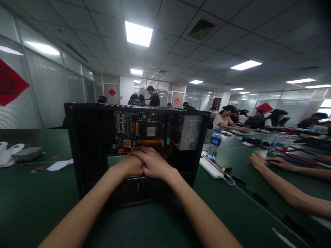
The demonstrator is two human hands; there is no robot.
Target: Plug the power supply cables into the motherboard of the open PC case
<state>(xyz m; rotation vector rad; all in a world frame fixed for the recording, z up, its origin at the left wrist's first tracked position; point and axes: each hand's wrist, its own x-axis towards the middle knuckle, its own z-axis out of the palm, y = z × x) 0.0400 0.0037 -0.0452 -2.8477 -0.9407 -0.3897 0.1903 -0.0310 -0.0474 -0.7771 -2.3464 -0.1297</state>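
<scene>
A black computer case point(73, 148) stands upright on the green table with its side open towards me. Inside it show the motherboard point(152, 119), with a square chip in its socket, and the power supply point(192, 132) with its fan at the upper right. My left hand point(129, 163) and my right hand point(156, 163) are clasped together in front of the case opening, below the motherboard. The fingers of my right hand lie wrapped over my left hand, whose fingers are mostly hidden. No tool or part shows in either hand.
Right of the case are a water bottle point(214, 144), a white power strip point(213, 168) and cables. A co-worker's hands point(258, 161) rest further right, near more bottles point(280, 144). Paper point(60, 164) and a grey box point(28, 154) lie left. Several people sit behind.
</scene>
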